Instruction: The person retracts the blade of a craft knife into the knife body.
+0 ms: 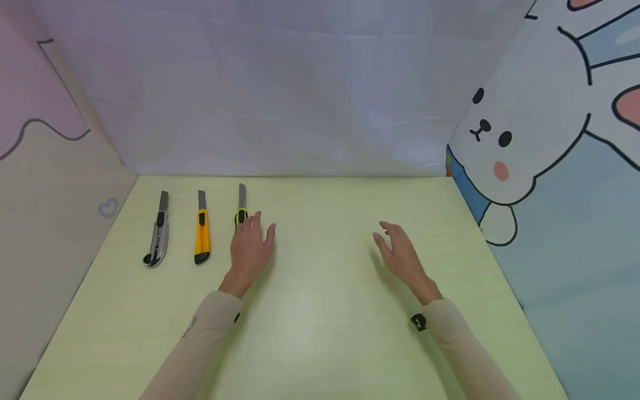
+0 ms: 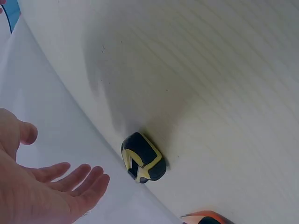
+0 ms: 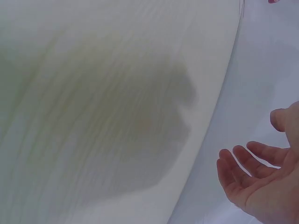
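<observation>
My left hand (image 1: 250, 247) hovered above the pale green table (image 1: 320, 333), whose smooth top showed a fine wood grain. The fingers (image 2: 74, 179) were straight and a little spread, holding nothing. Directly under this hand, and partly covered by it, lay the black-and-yellow utility knife (image 1: 241, 214). Its thin grey blade stuck out past the fingertips, pointing away from me. In the left wrist view I saw only its rounded end (image 2: 142, 157), a chunky plastic shape with black and yellow patches, lying flat on the table just beyond the palm. I could not tell if the skin touched the knife.

To the outer side of the left hand lay the orange utility knife (image 1: 202, 236), a long narrow body with a black slider and black end cap. Further out was the grey utility knife (image 1: 158, 236), which looked metallic and had a black end. The three lay parallel, apart from each other.

My right hand (image 1: 400, 255) was well apart from the knives, also relaxed, with fingers (image 3: 243, 170) loosely bent and empty above the bare table.
</observation>
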{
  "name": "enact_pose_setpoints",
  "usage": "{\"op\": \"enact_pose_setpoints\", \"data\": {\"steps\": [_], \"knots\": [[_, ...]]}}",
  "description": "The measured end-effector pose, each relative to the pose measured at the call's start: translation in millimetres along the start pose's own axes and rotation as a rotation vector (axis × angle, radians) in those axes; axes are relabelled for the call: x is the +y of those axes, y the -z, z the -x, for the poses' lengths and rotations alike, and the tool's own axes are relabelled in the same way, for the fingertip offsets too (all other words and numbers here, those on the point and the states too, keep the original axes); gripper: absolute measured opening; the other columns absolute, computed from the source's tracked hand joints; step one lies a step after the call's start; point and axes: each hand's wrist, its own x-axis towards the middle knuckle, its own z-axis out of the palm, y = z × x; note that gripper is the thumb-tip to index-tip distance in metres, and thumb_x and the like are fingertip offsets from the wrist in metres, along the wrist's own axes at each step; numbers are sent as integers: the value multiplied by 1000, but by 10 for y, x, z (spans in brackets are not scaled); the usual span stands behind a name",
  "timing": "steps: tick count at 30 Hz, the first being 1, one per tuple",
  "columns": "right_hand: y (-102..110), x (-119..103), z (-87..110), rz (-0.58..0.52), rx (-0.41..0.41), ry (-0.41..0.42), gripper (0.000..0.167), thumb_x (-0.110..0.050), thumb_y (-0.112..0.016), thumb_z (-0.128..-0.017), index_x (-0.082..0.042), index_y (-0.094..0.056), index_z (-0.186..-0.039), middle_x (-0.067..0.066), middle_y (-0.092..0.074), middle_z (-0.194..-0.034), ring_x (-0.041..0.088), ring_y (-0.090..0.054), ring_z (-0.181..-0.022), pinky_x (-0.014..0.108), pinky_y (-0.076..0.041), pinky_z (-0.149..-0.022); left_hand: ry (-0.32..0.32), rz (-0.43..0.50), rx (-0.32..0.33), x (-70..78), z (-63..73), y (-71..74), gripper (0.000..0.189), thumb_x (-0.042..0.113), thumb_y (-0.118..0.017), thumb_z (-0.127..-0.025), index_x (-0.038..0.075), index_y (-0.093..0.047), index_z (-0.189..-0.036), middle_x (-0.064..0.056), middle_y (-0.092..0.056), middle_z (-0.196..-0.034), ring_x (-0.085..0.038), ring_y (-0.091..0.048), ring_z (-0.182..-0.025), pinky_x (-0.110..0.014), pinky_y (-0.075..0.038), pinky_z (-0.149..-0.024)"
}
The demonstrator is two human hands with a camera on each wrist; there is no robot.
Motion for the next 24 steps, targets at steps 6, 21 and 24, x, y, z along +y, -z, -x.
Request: {"op": "enact_pose_setpoints", "data": {"steps": [6, 21, 24], "knots": [[-39, -37, 16, -53, 16, 17, 44, -23, -55, -108, 4, -52, -142, 25, -55, -139, 41, -56, -124, 55, -49, -100, 48, 80, 48, -31, 3, 49, 54, 34, -52, -107, -5, -49, -144, -29, -55, -139, -47, -53, -123, -60, -47, -100], [-105, -102, 69, -107, 8, 37, 40, -19, -59, -107, 6, -56, -138, 25, -61, -133, 37, -61, -116, 54, -52, -96, 175, 187, 66, -190, 4, 114, 51, 26, -53, -107, -7, -49, -145, -31, -51, -135, -44, -50, -119, -57, -48, -99], [-113, -113, 85, -117, 5, 42, 40, -18, -59, -106, 7, -56, -137, 25, -61, -132, 37, -61, -115, 54, -52, -96, 184, 196, 71, -218, 3, 124, 50, 24, -54, -106, -8, -49, -144, -32, -50, -134, -44, -50, -117, -57, -49, -97]]}}
